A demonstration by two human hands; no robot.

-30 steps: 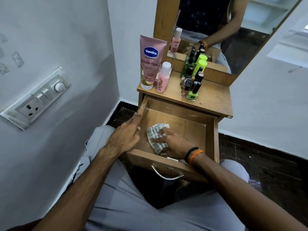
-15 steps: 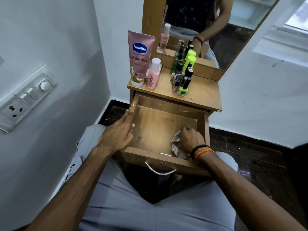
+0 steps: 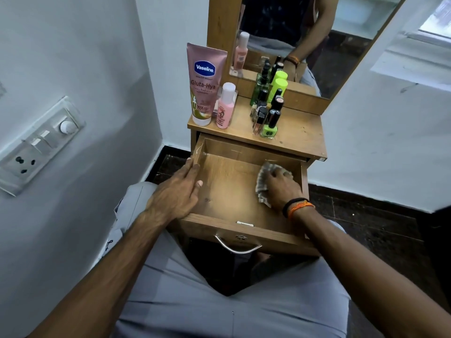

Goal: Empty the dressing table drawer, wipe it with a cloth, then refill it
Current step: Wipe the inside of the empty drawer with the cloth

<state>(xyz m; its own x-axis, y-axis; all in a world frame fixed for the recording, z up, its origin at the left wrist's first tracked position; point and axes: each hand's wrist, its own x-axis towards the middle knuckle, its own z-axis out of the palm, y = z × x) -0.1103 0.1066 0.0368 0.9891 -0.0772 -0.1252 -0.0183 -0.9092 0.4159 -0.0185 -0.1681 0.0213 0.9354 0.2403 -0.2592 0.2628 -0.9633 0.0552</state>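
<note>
Against the right wall of the pulled-out wooden drawer (image 3: 227,189), the right hand (image 3: 283,189) presses a soft, limp checked cloth (image 3: 262,184), fingers curled over it; best bunched under the palm. The left hand (image 3: 178,193) rests flat-fingered on the left wall.

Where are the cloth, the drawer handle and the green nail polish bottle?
cloth (image 3: 262,182): head view, on its striped folds beside the right hand.
drawer handle (image 3: 238,248): head view, on its curved metal bar.
green nail polish bottle (image 3: 268,131): head view, on its green body.
</note>
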